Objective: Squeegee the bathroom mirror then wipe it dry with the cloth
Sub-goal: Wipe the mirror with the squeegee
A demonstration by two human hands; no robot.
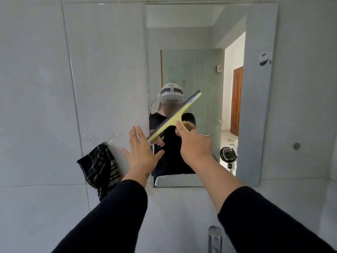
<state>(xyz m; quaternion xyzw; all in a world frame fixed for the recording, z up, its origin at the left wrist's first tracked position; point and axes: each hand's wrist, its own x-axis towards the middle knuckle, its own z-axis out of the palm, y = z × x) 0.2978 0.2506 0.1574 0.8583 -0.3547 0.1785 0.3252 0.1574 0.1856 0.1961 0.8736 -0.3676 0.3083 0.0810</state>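
Step in hand: squeegee pass, judged from tool position; the wiping step is not yet begun.

Right hand (196, 147) is wrapped around the handle of the squeegee (175, 115), fingers closed on it. The tool is yellow plastic, T-shaped, with a dark rubber strip along the long edge. The blade is tilted, its upper end to the right and its lower end to the left, held in front of the lower middle of the mirror (259, 106). Whether the rubber actually touches the glass cannot be told from this view.

Left hand (141, 152) is empty, fingers spread wide, palm toward the wall at the mirror's lower left edge, just beside the blade's lower end. Contact with tile or glass is unclear.

Cloth (101, 170): dark with pale stripes, soft and crumpled, hanging on the wall to the left of the mirror, below a faint smear on the tile. It is untouched and near the left hand.

Mirror: flat rectangular pane, frameless, mounted on glossy pale tiles (36, 88). No clear water streaks are visible at this resolution.

Next move, as judged: level the blade, press the rubber evenly to the glass, draw it in overlapping strokes; then set it aside and reach left for the cloth
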